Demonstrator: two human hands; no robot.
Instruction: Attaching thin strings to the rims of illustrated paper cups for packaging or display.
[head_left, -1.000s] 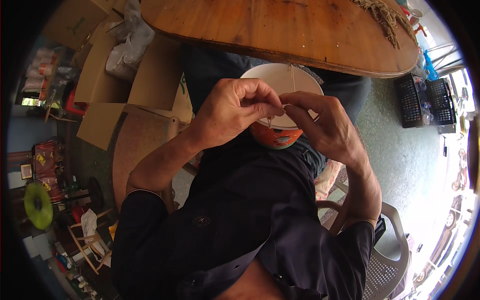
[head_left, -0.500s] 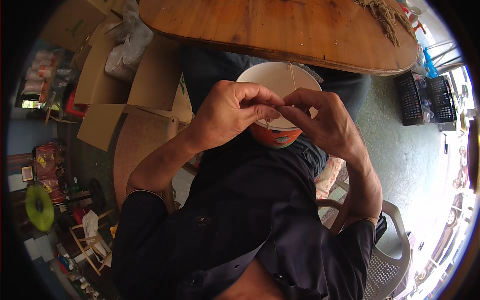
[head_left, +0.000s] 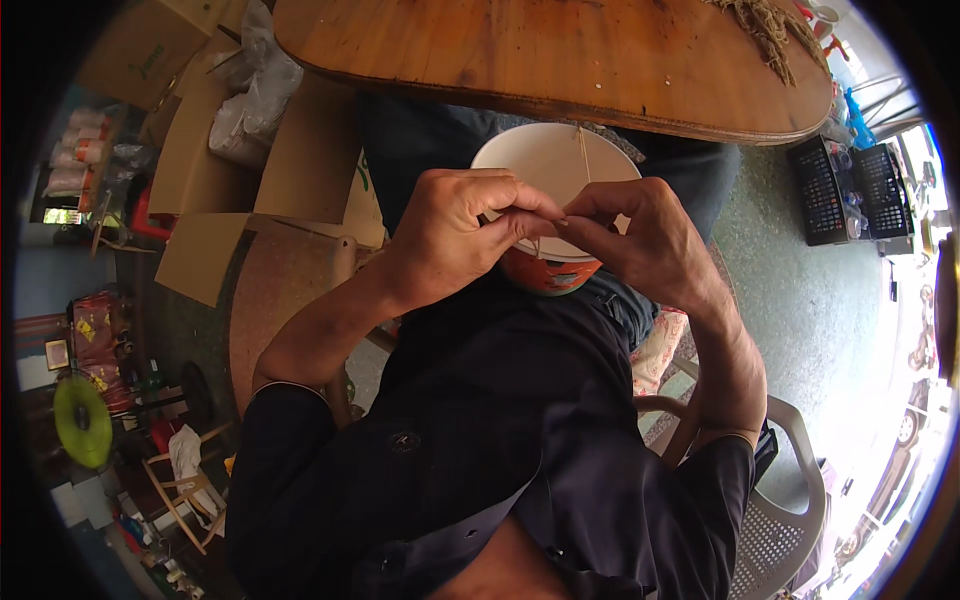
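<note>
Between my thighs stands a round bucket, white inside and orange-red outside. Over its near rim my left hand and my right hand meet fingertip to fingertip, each with thumb and forefinger pinched. A pale thin string hangs below the left fingertips at the near rim, and a bit of it shows between the two pinches. Another stretch of string runs over the far rim into the bucket. My fingers hide the string's ends and part of the bucket's inside.
A wooden table lies just beyond the bucket, with a tangle of tan string at its far right. Open cardboard boxes stand at left, one holding a plastic bag. Black crates sit on the floor at right.
Both hands keep their pinch over the bucket; the fingertips have shifted slightly, with the left forefinger straighter. The bucket has stayed in place.
</note>
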